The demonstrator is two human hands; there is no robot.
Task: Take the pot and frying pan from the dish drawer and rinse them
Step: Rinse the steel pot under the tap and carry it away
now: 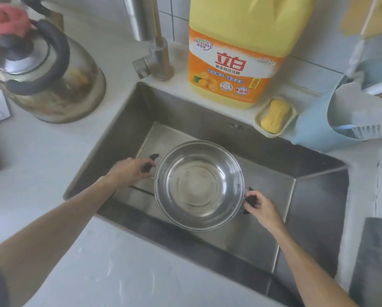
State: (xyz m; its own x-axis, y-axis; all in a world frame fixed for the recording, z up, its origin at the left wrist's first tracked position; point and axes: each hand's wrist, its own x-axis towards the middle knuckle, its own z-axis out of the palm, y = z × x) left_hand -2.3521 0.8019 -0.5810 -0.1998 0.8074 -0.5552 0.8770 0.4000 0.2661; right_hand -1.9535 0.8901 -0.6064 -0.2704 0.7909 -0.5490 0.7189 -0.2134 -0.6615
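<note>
A round stainless steel pot with two black side handles is held upright inside the steel sink, its open mouth facing up and empty. My left hand grips the black handle on the pot's left side. My right hand grips the black handle on its right side. The frying pan is not in view.
The steel faucet stands behind the sink's far left corner. A steel kettle sits on the left counter. A big yellow detergent jug, a soap dish and a blue holder line the back rim.
</note>
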